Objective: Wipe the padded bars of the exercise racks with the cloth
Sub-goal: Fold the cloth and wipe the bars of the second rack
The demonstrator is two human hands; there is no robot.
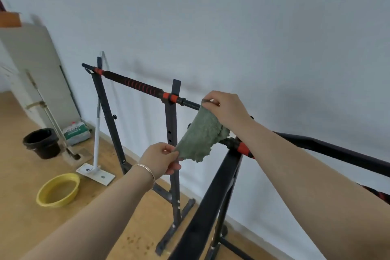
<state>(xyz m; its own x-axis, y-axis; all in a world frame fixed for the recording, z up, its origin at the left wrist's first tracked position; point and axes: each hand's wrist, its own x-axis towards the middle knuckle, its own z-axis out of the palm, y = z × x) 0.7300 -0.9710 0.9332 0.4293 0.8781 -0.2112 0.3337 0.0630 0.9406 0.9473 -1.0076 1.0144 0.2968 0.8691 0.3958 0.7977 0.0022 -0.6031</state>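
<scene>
You pinch the cloth [200,139] with both hands and it is stretched on a slant between them. Your right hand [226,110] grips the top corner between thumb and curled fingers, right at the threaded end of the far bar [130,83]. Whether the cloth touches that end, I cannot tell. Your left hand [163,159] is lower and nearer to you and pinches the bottom corner; a bracelet [147,172] sits on that wrist.

The green cloth hangs in the gap between the two racks. Its right edge lies against the dark end of the near bar [242,148], just beside the red band there. The far bar rests across two dark uprights [172,133] along the wall [253,27], and its black padding with red stripes is well to the left of the cloth. The near bar runs off to the right under your right forearm.

On the floor [21,175] to the left stand a yellow basin [58,190], a black bucket [42,142], a white mop [96,133] leaning near the far rack, and a bag [76,132] by the wall
</scene>
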